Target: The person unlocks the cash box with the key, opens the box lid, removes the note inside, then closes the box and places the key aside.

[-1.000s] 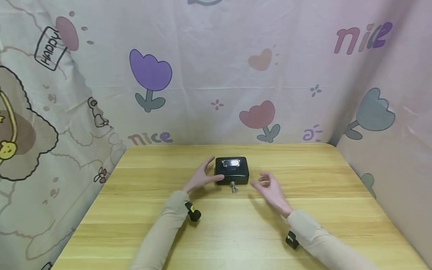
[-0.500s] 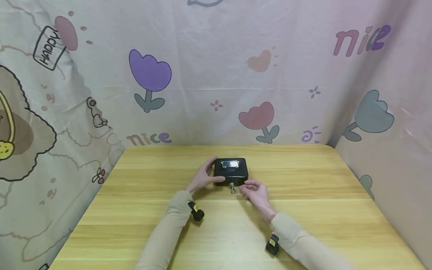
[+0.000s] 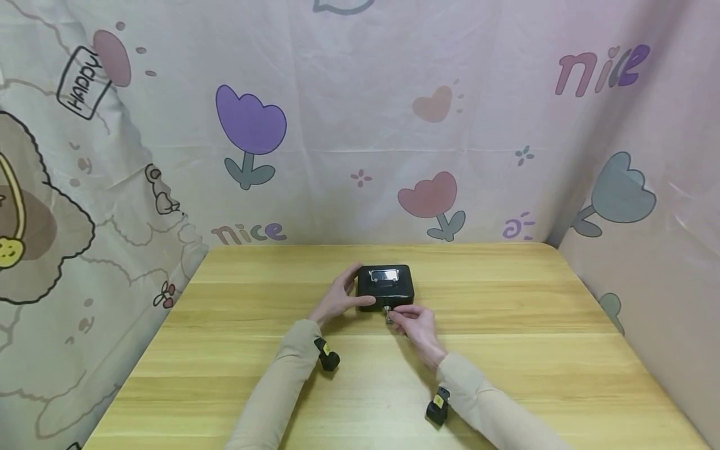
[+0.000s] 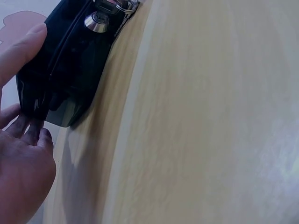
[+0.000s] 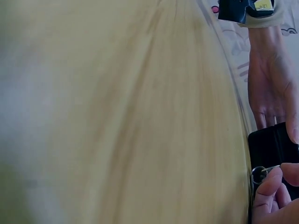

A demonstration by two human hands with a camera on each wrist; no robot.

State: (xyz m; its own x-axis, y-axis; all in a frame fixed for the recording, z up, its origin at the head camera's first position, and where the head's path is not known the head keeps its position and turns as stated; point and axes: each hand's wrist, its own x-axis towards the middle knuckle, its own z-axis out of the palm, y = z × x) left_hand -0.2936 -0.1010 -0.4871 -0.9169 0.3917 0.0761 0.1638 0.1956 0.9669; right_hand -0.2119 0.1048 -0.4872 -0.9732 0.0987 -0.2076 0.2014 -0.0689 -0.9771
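A small black metal cash box [image 3: 396, 292] with a silver carry handle [image 3: 385, 275] on its closed lid sits at the back of the table. My left hand [image 3: 335, 300] grips its left end, thumb on the front of the lid and fingers at the side. In the left wrist view the round silver lock [image 4: 97, 22] shows on the box's front, with a key in it. My right hand [image 3: 417, 327] pinches the key [image 3: 388, 317] between thumb and forefinger. A key ring [image 5: 258, 174] hangs by those fingertips in the right wrist view.
The wood-grain table [image 3: 360, 387] runs back to a printed cloth [image 3: 337, 125] hung behind it, and more cloth hangs at both sides. A black wrist camera [image 3: 328, 356] is on the left sleeve, and another camera [image 3: 438, 407] is on the right.
My right hand has moved left from beside the box to its front and now pinches the key. The left hand has closed in on the box's left end. The box stays in place.
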